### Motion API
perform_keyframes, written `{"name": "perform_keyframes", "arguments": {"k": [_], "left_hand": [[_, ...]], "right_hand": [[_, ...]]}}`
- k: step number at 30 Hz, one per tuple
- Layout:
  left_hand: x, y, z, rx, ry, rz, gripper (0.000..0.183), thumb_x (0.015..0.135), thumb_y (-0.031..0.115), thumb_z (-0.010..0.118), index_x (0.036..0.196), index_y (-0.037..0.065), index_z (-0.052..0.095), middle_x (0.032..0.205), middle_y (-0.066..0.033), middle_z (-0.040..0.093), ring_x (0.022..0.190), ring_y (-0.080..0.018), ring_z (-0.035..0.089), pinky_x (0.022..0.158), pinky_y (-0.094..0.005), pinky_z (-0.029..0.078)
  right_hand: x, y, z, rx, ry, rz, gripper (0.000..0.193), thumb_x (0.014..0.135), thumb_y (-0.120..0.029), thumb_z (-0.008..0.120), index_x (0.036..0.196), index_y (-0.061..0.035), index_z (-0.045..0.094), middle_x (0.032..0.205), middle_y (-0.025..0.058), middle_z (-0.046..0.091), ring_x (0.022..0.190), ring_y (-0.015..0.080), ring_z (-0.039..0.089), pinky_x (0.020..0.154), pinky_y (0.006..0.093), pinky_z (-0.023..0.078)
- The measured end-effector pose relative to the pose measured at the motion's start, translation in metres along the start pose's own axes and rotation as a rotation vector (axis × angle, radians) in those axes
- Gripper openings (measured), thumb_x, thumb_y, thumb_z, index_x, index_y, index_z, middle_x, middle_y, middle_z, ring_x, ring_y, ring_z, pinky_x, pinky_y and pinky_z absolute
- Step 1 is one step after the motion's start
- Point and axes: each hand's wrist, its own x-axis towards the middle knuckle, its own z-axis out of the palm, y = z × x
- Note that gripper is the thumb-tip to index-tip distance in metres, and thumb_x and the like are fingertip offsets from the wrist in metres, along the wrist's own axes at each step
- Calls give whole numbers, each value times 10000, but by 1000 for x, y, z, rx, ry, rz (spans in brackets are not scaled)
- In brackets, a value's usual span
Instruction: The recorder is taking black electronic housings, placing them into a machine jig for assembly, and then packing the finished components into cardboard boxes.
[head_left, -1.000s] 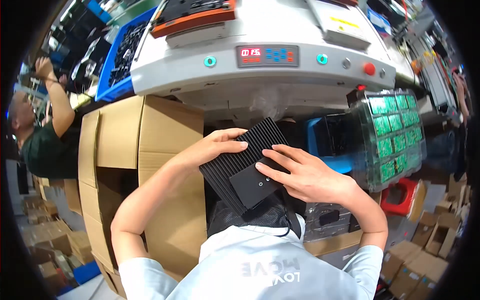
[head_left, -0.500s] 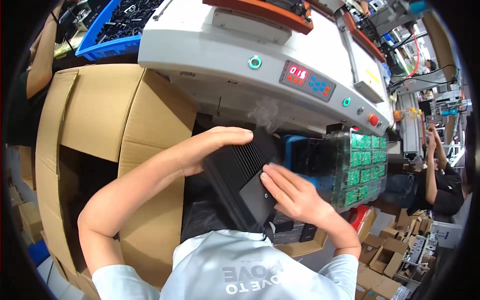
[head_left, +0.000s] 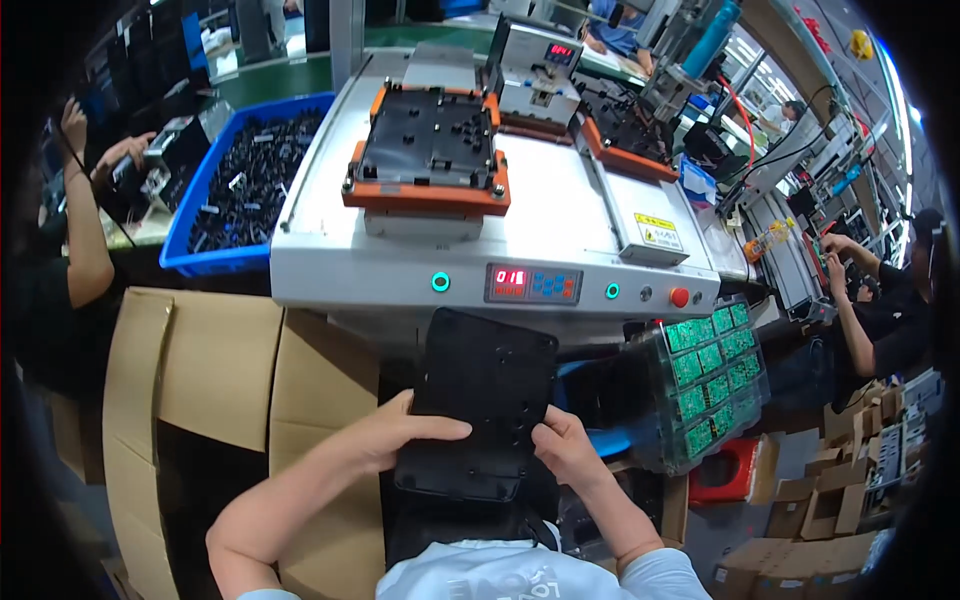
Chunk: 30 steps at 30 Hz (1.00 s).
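Note:
A flat black plastic housing (head_left: 482,385) with rounded corners and small holes stands between my hands, in front of the white machine. My left hand (head_left: 400,432) grips its left edge, the thumb lying across the face. At the lower right edge, my right hand (head_left: 570,448) is closed on the same housing with bent fingers. The fingers behind it are hidden. Beyond it, an orange fixture (head_left: 425,195) on the white machine (head_left: 380,272) carries a black plastic part (head_left: 425,140).
A blue bin (head_left: 215,262) full of small black parts stands left of the machine. An open cardboard box (head_left: 215,360) is below it. To my right are stacked clear trays (head_left: 668,440) with green circuit boards. A red button (head_left: 679,297) sits on the machine front. Co-workers are at both sides.
The housing has turned from its ribbed side to a flatter face with holes. My right hand has shifted from its surface to its edge. The view has lifted, showing more of the machine.

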Motion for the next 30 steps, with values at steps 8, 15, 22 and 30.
{"name": "perform_keyframes", "arguments": {"k": [8, 15, 22, 30], "left_hand": [[6, -7, -1, 150, 193, 154, 381, 796, 159, 728, 1106, -23, 600, 1020, -82, 649, 937, -153, 605, 855, -294, 472], [13, -22, 4, 379, 100, 105, 342, 822, 191, 696, 1070, -31, 615, 983, -66, 647, 913, -131, 580, 840, -284, 450], [7, -19, -2, 283, 141, 129, 360, 814, 192, 698, 1080, -31, 605, 984, -77, 647, 899, -140, 590, 830, -288, 456], [3, -12, 0, 187, 107, 128, 350, 808, 156, 704, 1089, -27, 604, 1009, -90, 654, 906, -148, 611, 823, -281, 475]], "right_hand": [[76, -71, 7, -948, 513, -985, 206, 909, -87, 575, 1082, 22, 605, 914, 122, 645, 779, 170, 625, 692, 268, 487], [155, -158, 64, -1254, 604, -947, 446, 956, -282, 500, 1289, 3, 420, 973, 237, 610, 811, 382, 611, 764, 433, 478], [176, -196, 63, -1392, 511, -675, 363, 932, -274, 475, 1153, 10, 521, 890, 250, 636, 868, 424, 607, 808, 477, 459], [321, -237, 34, -1291, 737, -758, 411, 868, -392, 592, 892, 19, 600, 915, 263, 643, 905, 426, 611, 810, 483, 474]]}}
